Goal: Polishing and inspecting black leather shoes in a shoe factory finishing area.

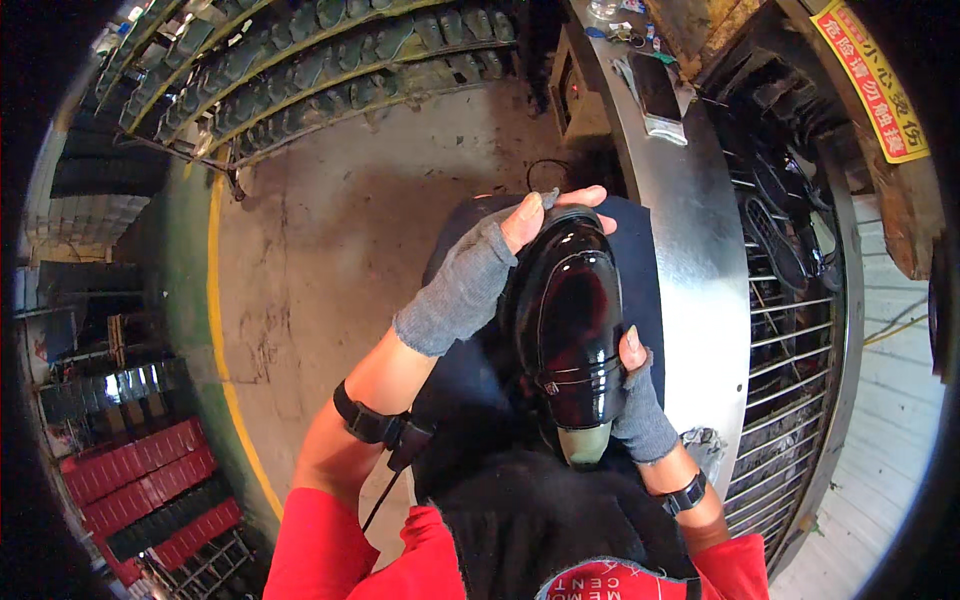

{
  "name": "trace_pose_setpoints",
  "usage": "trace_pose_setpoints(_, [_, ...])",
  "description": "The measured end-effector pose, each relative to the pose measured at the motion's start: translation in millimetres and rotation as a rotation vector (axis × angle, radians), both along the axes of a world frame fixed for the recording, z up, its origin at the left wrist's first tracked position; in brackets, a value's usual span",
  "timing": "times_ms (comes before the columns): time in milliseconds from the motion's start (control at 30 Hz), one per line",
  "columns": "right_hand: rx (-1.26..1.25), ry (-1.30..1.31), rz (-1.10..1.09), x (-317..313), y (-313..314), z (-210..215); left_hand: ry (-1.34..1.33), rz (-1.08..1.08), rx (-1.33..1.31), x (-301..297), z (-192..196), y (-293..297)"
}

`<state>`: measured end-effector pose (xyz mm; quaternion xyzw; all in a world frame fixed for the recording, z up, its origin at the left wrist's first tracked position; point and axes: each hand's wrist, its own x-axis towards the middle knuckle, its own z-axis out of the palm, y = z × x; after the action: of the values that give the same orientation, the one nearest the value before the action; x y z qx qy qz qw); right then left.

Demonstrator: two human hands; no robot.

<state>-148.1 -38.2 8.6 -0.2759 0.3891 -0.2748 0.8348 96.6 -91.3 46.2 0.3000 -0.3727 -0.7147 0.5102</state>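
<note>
Head view: the left hand (505, 240) is cupping the toe of a glossy black shoe (578, 310); the right hand (640, 405) is holding its heel side. The shoe is lying over the lap (455, 400), beside the left edge of the bench (698, 240). In judgement, a slack grip on slick leather could be causing a drop, and knocks against that edge, scuffs. Beyond the bench's right edge, a yellow-and-red label (872, 85) is bearing legible characters; the red shirt (325, 540) is showing inverted lettering.

metal bench (700, 290): dark phone (657, 87), far end | barred rack (850, 300): black shoes (775, 245) | tiered shelves (400, 62): dark shoe-shaped forms (395, 42)
</note>
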Motion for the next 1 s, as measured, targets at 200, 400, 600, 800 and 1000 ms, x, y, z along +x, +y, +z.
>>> trace_pose_setpoints(200, [0.039, -0.026, 0.041, -1.7, -1.9, 8.7, -0.005, 0.009, -0.006, -2.2, 2.5, 4.3])
trace_pose_setpoints(400, [0.084, -0.097, 0.003, 3.6, 2.5, 19.9, -0.027, -0.036, -0.024, -4.0, 6.2, 9.7])
trace_pose_setpoints(600, [0.137, -0.129, 0.077, -0.1, 7.4, 23.2, -0.136, -0.026, -0.035, -4.3, 45.1, 39.5])
trace_pose_setpoints(800, [0.043, -0.099, 0.178, 4.7, 8.6, 39.7, -0.497, -0.036, -0.086, 4.1, 73.9, 59.7])
trace_pose_setpoints(1000, [-0.162, -0.14, 0.262, -2.8, 0.4, 42.8, -0.369, -0.024, -0.01, -3.7, 81.3, 71.7])
